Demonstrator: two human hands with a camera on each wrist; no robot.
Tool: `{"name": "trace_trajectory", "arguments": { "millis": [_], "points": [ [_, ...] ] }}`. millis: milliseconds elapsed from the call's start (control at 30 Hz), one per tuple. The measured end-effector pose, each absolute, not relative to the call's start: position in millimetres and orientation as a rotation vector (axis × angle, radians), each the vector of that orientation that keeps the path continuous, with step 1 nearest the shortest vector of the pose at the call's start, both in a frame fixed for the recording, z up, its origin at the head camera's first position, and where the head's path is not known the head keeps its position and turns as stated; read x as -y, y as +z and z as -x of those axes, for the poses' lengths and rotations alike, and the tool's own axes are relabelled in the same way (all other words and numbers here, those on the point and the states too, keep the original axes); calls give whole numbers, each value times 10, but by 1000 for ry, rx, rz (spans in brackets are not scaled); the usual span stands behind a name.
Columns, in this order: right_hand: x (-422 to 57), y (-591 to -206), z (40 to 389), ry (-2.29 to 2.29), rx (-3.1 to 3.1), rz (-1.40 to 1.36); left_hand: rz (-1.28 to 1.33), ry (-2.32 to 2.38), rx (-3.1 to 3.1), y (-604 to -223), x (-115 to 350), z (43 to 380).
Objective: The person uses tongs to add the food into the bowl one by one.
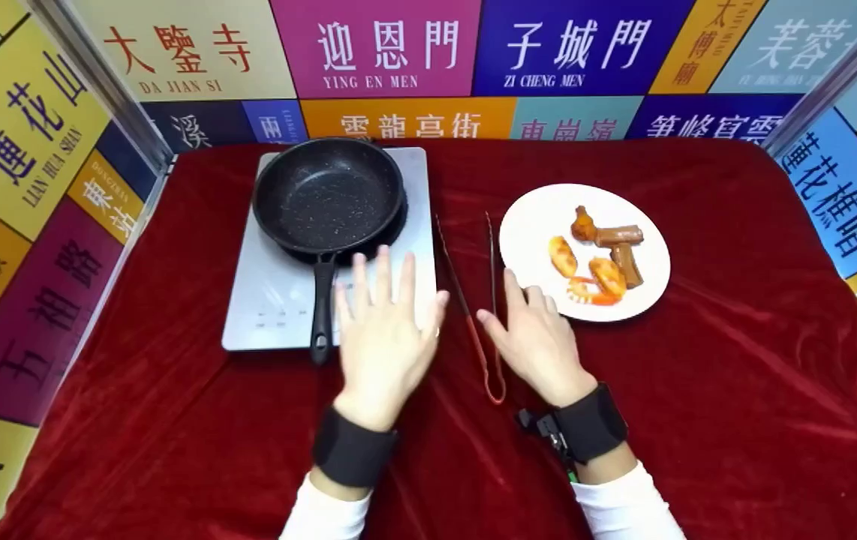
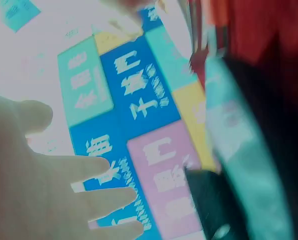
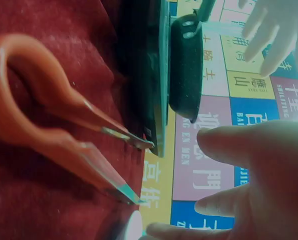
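Note:
With fingers spread and palm down, my left hand (image 1: 386, 330) is over the front right part of the flat cooktop (image 1: 248, 307), beside the handle of a black frying pan (image 1: 327, 191). That hand (image 2: 44, 185) holds nothing. My right hand (image 1: 541, 345) hovers between red-handled tongs (image 1: 478, 341) and a white plate (image 1: 530, 217), fingers loosely extended and nothing in them. In the right wrist view the tongs (image 3: 59, 152) lie with their arms apart, away from the hand (image 3: 269, 175). On the plate are brown sausage-like pieces (image 1: 625, 266), a shrimp (image 1: 593, 292) and several golden pieces (image 1: 563, 256).
A dark red cloth (image 1: 196, 435) covers the table. Colourful panels (image 1: 376, 49) with printed characters stand along the back and both sides. The pan sits on the cooktop at the left, its handle (image 1: 322, 322) pointing toward the front.

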State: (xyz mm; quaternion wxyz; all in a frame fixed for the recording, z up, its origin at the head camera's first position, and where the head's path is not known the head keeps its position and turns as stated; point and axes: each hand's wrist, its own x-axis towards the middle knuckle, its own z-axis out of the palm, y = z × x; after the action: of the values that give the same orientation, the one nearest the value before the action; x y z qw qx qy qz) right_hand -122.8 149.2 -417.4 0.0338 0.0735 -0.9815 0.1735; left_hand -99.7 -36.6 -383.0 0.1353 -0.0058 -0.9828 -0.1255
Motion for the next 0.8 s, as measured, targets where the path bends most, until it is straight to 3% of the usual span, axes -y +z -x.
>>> {"name": "trace_trajectory", "arguments": {
  "millis": [800],
  "points": [
    [-1428,-4436,1306,630,3269,-254,-312,-605,2832,-4016,1151,1155]
  ]
}}
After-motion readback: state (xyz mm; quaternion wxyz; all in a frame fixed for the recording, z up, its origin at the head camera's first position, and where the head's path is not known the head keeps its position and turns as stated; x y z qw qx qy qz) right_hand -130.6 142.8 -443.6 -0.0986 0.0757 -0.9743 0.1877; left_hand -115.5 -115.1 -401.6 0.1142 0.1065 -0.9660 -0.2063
